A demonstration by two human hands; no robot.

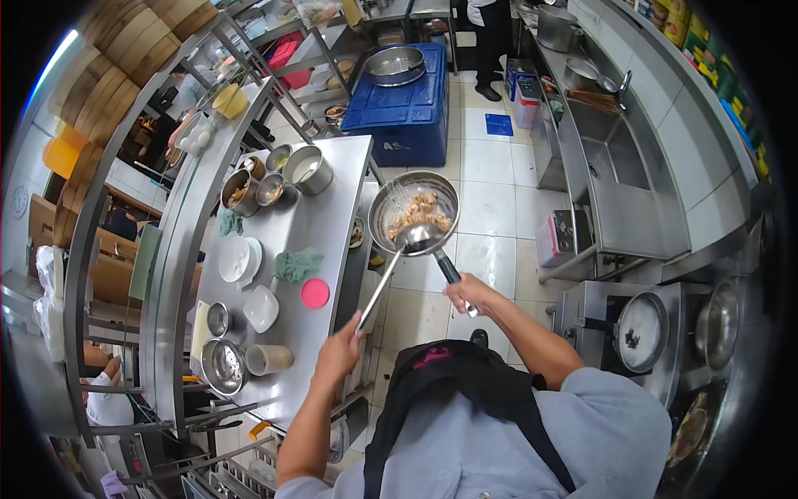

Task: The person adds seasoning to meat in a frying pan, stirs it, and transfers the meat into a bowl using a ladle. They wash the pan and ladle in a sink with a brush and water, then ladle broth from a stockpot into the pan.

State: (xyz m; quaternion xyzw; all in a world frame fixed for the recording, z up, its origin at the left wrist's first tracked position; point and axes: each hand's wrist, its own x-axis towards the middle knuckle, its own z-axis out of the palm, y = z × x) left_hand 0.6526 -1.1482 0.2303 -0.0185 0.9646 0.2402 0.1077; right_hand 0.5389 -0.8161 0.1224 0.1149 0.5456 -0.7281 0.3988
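Observation:
My right hand (469, 293) is wrapped round the black handle of a frying pan (450, 190), which is held up in the air over the floor, to the right of the steel table. Chunks of light-brown food (422, 211) lie in the pan. In my left hand (338, 347) is the long handle of a ladle (421, 238). The ladle's metal bowl rests over the near side of the pan, beside the food. I cannot tell what the ladle's bowl contains.
On the left, the steel table (320, 224) carries pots, white bowls (262, 308), a green cloth (298, 265) and a pink lid (315, 293). Ahead stands a blue chest (399, 125). A sink (619, 150) and stove pans (640, 333) line the right. A person (489, 41) stands far ahead.

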